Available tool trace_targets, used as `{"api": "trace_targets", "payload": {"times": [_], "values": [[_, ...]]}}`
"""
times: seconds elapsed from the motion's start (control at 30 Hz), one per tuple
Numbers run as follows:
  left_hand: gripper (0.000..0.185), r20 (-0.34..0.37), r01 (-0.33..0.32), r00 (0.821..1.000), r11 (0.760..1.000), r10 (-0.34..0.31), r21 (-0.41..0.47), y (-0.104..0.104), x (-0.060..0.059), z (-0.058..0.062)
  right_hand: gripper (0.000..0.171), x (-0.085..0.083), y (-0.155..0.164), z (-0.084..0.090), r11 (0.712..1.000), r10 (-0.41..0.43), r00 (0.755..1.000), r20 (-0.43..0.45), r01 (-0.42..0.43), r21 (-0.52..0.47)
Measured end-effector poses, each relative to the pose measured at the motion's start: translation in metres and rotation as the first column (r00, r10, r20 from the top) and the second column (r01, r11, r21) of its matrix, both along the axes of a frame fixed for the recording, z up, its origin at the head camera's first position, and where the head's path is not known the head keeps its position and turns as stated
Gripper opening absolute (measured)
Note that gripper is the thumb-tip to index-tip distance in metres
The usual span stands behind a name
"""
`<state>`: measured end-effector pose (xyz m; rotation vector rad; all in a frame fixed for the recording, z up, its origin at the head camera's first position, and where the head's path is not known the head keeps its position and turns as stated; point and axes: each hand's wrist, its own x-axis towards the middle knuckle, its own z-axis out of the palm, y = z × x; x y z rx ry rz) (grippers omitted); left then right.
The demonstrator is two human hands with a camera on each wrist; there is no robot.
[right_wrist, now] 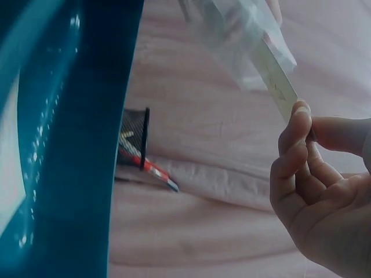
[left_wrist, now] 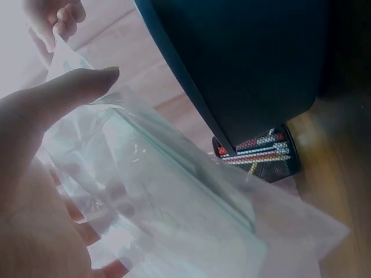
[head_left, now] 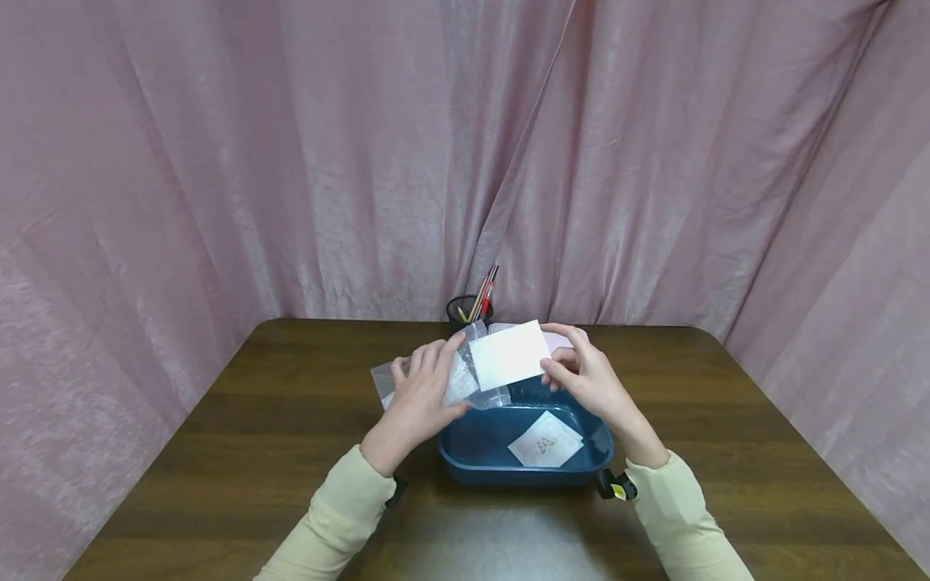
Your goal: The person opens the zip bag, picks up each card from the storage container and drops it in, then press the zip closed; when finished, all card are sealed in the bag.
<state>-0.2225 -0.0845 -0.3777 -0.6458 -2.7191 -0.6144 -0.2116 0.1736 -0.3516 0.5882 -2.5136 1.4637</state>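
Note:
My left hand (head_left: 417,399) grips a clear plastic bag (left_wrist: 156,191), thumb on one side and fingers behind it. Inside the bag lie whitish flat pieces, seen blurred through the plastic. Between thumb and fingertips, my right hand (head_left: 596,383) pinches one edge of a white card (head_left: 511,355). The card's far end overlaps the bag's end, and the right wrist view shows faint marks on one face of the card (right_wrist: 277,84). Below both hands stands a dark blue plastic basin (head_left: 508,478), where white square cards (head_left: 545,444) lie, the top one bearing a small brown drawing.
Behind the basin, a black mesh pencil cup (head_left: 458,311) holds several pencils and a red pen. A pale pink object (head_left: 574,337) shows behind the right hand. The brown wooden table (head_left: 291,420) ends at pink curtains (head_left: 363,161) at the back.

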Motion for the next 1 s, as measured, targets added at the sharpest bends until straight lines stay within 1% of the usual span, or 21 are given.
{"api": "trace_targets", "payload": {"times": [0.17, 0.3, 0.43, 0.6, 0.8, 1.0], "values": [[0.104, -0.021, 0.009, 1.0, 1.0, -0.009, 0.002, 0.002, 0.002, -0.001, 0.05, 0.001, -0.01, -0.004, 0.996, 0.089, 0.996, 0.001, -0.089, -0.01], [0.105, -0.035, 0.01, 0.999, 1.0, -0.01, -0.002, 0.003, 0.002, -0.002, 0.053, 0.004, -0.016, -0.007, 0.989, 0.151, 0.988, 0.032, -0.151, -0.004], [0.104, -0.033, 0.01, 0.999, 1.0, -0.01, -0.001, 0.005, 0.003, -0.002, 0.056, 0.006, -0.021, -0.009, 0.98, 0.198, 0.979, 0.053, -0.199, 0.006], [0.103, -0.04, 0.014, 0.999, 1.0, -0.014, -0.007, 0.006, 0.003, -0.002, 0.055, 0.007, -0.026, -0.013, 0.976, 0.213, 0.977, 0.008, -0.214, 0.041], [0.102, -0.043, 0.015, 0.999, 1.0, -0.016, -0.012, 0.006, 0.004, -0.001, 0.05, 0.008, -0.028, -0.015, 0.974, 0.208, 0.977, -0.04, -0.203, 0.104], [0.103, -0.034, 0.009, 0.999, 1.0, -0.01, -0.006, 0.005, 0.004, 0.0, 0.048, 0.009, -0.028, -0.015, 0.974, 0.204, 0.977, -0.06, -0.197, 0.111]]}}
